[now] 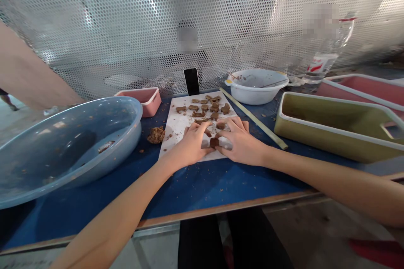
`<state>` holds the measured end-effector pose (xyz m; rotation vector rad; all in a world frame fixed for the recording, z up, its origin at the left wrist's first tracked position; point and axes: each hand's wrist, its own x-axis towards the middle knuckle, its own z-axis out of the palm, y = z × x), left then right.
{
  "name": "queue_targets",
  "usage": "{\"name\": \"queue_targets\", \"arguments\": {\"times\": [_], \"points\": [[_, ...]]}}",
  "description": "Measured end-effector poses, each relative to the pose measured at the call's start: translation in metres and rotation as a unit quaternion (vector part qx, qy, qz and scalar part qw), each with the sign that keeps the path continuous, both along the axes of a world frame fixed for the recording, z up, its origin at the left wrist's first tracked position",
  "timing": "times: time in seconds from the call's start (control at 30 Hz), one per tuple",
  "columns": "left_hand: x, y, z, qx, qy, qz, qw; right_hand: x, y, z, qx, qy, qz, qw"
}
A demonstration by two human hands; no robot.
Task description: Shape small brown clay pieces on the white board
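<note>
A small brown clay-like piece sits low on the white board, between my two hands. My left hand curves around its left side, thumb and fingertips close against it. From the right, my right hand holds the piece with thumb and fingers bent inward. Just beyond the fingers lie several shaped brown pieces in rough rows, some with notched outlines. Another brown lump shows by my right fingers. Part of the board is hidden under my hands.
Left are a large blue basin, a crumbly brown lump and a pink bin. A phone stands behind the board. To the right are a pale rod, white basin, green bin and plastic bottle.
</note>
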<state>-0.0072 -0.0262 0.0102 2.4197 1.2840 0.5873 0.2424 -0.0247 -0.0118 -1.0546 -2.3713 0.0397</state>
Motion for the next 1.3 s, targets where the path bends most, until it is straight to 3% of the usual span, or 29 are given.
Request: {"name": "queue_targets", "arguments": {"times": [0.2,0.4,0.7,0.83,1.03,1.13,1.3], "points": [[-0.001,0.004,-0.002,0.034,0.007,-0.021,0.999,0.000,0.001,-0.001,-0.004,0.006,0.001,1.000],[-0.007,0.000,0.010,0.024,0.040,-0.012,0.999,0.000,-0.003,0.004,-0.022,-0.011,-0.001,1.000],[-0.006,0.009,-0.001,0.121,-0.060,0.041,0.990,-0.009,-0.001,-0.001,-0.016,-0.026,-0.024,0.999],[-0.004,0.008,0.000,0.130,-0.066,0.044,0.988,-0.006,-0.008,0.004,0.025,-0.012,-0.029,0.999],[0.006,-0.003,-0.005,0.028,-0.053,-0.012,0.998,0.016,-0.005,0.017,0.117,-0.062,0.090,0.987],[0.009,-0.003,-0.013,-0.015,-0.073,0.000,0.997,0.029,0.008,0.023,0.152,-0.074,0.139,0.976],[0.009,0.003,-0.020,-0.019,-0.083,-0.005,0.996,0.038,0.024,0.025,0.128,-0.106,0.211,0.963]]}}
